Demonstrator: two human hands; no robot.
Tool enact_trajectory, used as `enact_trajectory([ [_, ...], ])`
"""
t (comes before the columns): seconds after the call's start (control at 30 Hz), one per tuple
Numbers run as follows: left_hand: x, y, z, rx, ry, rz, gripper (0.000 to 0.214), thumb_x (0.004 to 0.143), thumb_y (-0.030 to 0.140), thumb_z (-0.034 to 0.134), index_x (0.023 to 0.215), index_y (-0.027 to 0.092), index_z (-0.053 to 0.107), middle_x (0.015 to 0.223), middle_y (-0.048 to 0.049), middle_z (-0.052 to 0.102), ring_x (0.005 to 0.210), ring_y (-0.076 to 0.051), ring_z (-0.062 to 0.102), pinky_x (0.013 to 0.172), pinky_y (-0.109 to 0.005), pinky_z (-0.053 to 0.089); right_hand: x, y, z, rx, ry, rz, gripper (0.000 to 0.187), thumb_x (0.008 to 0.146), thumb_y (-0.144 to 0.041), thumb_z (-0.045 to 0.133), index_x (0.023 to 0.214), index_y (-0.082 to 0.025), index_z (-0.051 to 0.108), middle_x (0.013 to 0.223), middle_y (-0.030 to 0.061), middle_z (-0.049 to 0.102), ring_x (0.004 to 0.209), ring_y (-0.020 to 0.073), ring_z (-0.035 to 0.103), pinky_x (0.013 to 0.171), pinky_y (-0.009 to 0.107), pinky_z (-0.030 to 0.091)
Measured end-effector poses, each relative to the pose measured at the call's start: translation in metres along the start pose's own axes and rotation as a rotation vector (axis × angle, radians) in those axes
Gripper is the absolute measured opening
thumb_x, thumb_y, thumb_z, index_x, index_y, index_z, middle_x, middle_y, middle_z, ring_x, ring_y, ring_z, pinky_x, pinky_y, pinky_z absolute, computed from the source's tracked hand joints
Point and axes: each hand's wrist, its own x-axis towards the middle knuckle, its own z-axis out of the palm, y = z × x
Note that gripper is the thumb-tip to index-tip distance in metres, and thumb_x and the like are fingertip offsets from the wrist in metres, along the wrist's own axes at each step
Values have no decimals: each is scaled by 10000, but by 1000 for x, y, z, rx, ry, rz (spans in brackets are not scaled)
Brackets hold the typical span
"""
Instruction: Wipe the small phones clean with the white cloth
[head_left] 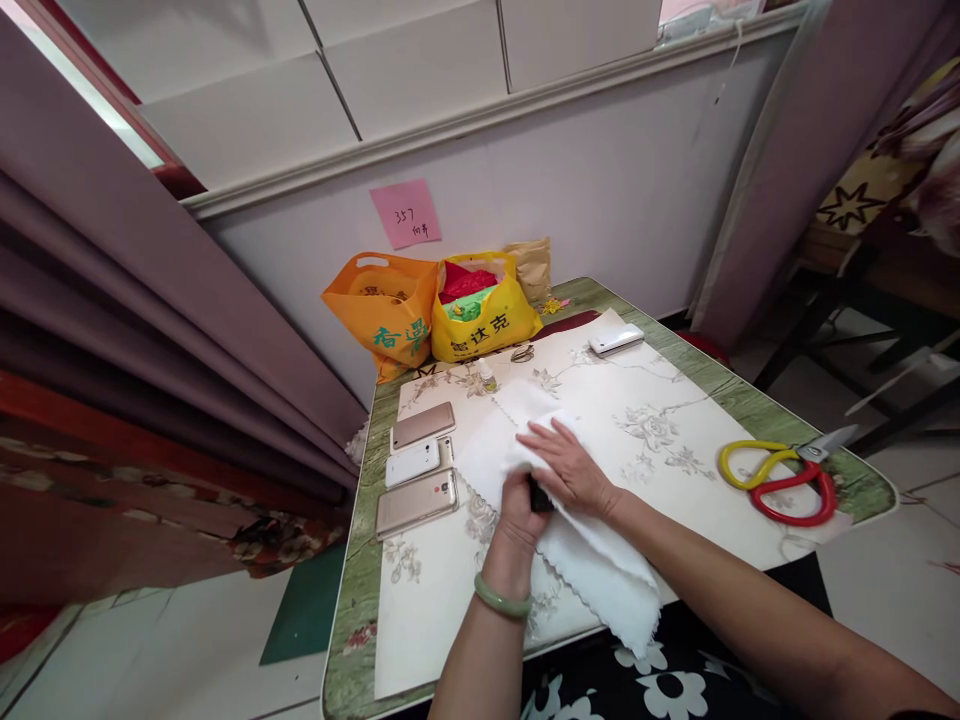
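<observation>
Head view: soft white cloth with scalloped edge (600,560), creased, lying mid-desk (351,580) over off-white floral-printed sheet (697,500), lower corner past sheet's near edge. Small black object (539,494) at cloth, partly hidden, shape unclear. Left hand (521,505) curled round black object; smooth pale-green ring bangle (502,597) on wrist. Right hand (566,465) palm down over cloth, fingers extended, slightly spread; forearm slants in from lower right. Metal scissors with red and yellow loop handles (808,468) well apart, right.

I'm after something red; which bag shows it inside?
The yellow bag between the orange bag and tan pouch; those two show nothing red.
</observation>
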Motion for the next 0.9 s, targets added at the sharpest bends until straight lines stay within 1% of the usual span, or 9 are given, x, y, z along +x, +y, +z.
enact_trajectory([
  [0.1, 1, -1, 9, 21, -39, -20, 220, 849, 190, 595, 1042, 129, 681, 1016, -75, 721, 953, -177, 674, 968, -311, 475, 2, 12, 10, -85, 124, 278, 451, 1009, -383, 331, 1417, -229, 447, 1444, 101, 477, 1408, 271, 315, 1133, 578, 214],
  [0.17, 1, 0, 14, -2, -55, -56, 245, 879, 257, 578, 1070, 139, 677, 1074, -81, 714, 1031, -186, 657, 1003, -318, 454, 4, 15, 13, -131, 140, 341, 465, 1003, -407, 351, 1419, -225, 447, 1474, 107, 437, 1418, 286, 288, 1131, 583, 209],
  [0.27, 1, 3, 14, -75, -49, -82, 299, 913, 354, 526, 1085, 159, 676, 1125, -86, 702, 1134, -203, 612, 1039, -333, 427, 5, 5, 9, -155, 41, 279, 533, 986, -453, 384, 1463, -214, 384, 1514, 106, 372, 1440, 297, 224, 1152, 588, 130],
  [0.4, 1, 6, 6, -119, -28, -66, 431, 920, 474, 455, 1142, 163, 653, 1213, -113, 659, 1204, -237, 568, 1062, -376, 407, 0, -19, -3, -64, -216, 52, 669, 967, -527, 395, 1532, -226, 200, 1551, 83, 296, 1449, 270, 198, 1175, 547, 44],
  [0.47, 1, 7, 4, -128, -12, -65, 517, 902, 549, 436, 1143, 145, 650, 1211, -136, 652, 1188, -262, 577, 1048, -401, 420, -3, -22, -6, -10, -302, -23, 653, 982, -516, 360, 1539, -248, 148, 1558, 55, 283, 1451, 243, 200, 1183, 511, 39],
  [0.57, 0, 9, 7, -130, -12, -80, 612, 870, 642, 421, 1144, 144, 646, 1195, -149, 654, 1165, -284, 589, 1024, -427, 438, -1, -13, -6, 13, -329, 37, 544, 1014, -455, 281, 1526, -287, 203, 1544, 18, 320, 1443, 218, 230, 1182, 490, 72],
  [0.73, -2, 9, 15, -85, -95, -76, 634, 866, 661, 404, 1183, 159, 628, 1227, -153, 641, 1166, -292, 589, 1002, -451, 449, 13, 10, -2, -93, -151, 383, 477, 1015, -405, 292, 1416, -206, 459, 1451, 88, 472, 1381, 241, 365, 1148, 500, 191],
  [0.83, -2, 9, 15, -53, -32, -19, 397, 895, 388, 501, 1155, 121, 636, 1135, -143, 683, 1090, -257, 637, 987, -408, 468, 16, 15, -11, -83, 23, 443, 365, 988, -360, 378, 1147, -200, 665, 1269, 89, 635, 1216, 230, 543, 1097, 434, 297],
  [0.9, -3, 9, 15, -39, -12, 36, 327, 848, 184, 526, 1145, 101, 636, 1103, -138, 696, 1081, -234, 647, 998, -363, 464, 12, 17, -24, -29, 190, 515, 331, 962, -376, 420, 975, -195, 697, 1132, 87, 689, 1052, 226, 618, 983, 382, 404],
])
